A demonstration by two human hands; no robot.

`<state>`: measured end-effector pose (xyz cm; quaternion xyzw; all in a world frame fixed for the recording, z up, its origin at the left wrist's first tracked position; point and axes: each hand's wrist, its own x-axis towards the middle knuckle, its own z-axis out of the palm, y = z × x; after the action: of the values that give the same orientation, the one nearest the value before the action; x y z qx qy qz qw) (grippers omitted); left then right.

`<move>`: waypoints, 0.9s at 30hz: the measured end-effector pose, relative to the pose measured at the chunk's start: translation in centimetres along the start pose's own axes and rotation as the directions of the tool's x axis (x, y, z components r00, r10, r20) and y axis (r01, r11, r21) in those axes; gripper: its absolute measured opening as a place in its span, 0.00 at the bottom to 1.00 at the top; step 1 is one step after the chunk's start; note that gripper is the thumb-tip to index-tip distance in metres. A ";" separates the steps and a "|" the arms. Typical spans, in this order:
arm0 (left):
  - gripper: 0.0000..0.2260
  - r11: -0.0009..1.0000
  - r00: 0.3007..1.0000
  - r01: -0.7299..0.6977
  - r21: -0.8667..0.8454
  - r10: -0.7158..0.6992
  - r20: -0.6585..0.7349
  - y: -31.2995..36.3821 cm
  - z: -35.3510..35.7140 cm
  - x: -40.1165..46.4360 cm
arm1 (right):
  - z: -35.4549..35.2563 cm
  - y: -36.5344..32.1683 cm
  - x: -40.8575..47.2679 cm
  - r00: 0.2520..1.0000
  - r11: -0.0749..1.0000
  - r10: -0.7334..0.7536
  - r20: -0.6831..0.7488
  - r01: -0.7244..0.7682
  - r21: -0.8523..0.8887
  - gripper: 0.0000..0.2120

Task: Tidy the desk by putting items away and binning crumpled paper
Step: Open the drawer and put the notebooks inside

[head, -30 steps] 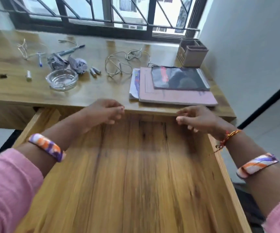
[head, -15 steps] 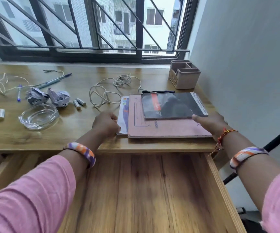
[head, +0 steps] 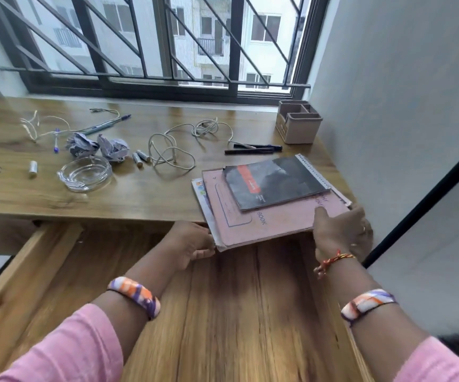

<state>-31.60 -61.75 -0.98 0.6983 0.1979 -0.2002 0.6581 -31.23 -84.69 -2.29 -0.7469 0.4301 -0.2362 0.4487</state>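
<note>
Both hands hold a stack of books, a black spiral-bound notebook (head: 275,183) lying loose on a large pink card-covered book (head: 253,219), half off the wooden desk (head: 140,194) edge above the open wooden drawer (head: 223,312). The left hand (head: 192,245) grips its near-left corner and the right hand (head: 338,232) its right edge. The stack looks stiff and fairly heavy, and the glossy top notebook could slide, so supporting it level from both sides seems wise.

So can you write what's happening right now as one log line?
step: lifting book stack off desk | left hand: grips stack | right hand: grips stack | drawer: open | crumpled paper: not binned
</note>
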 end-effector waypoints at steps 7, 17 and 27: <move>0.12 0.988 0.989 0.103 -0.116 -0.114 -0.096 -1.2 1.9 0.7 | 2.4 -0.1 -5.9 0.750 0.592 0.355 0.558 -0.643 0.487 0.36; 0.07 0.965 0.922 -0.010 0.263 -0.093 0.377 -5.5 3.8 -6.3 | 2.5 7.1 0.0 0.633 0.557 0.152 0.759 -0.690 0.463 0.15; 0.11 0.880 0.951 0.294 -0.372 -0.232 0.204 -10.4 -2.5 -5.0 | -11.4 8.2 -4.0 0.427 0.765 0.091 0.900 -0.608 0.211 0.14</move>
<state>-41.38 -58.69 -6.90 0.4990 0.2765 -0.2965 0.7659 -45.28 -88.48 -3.79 -0.5021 0.2260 0.1596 0.8194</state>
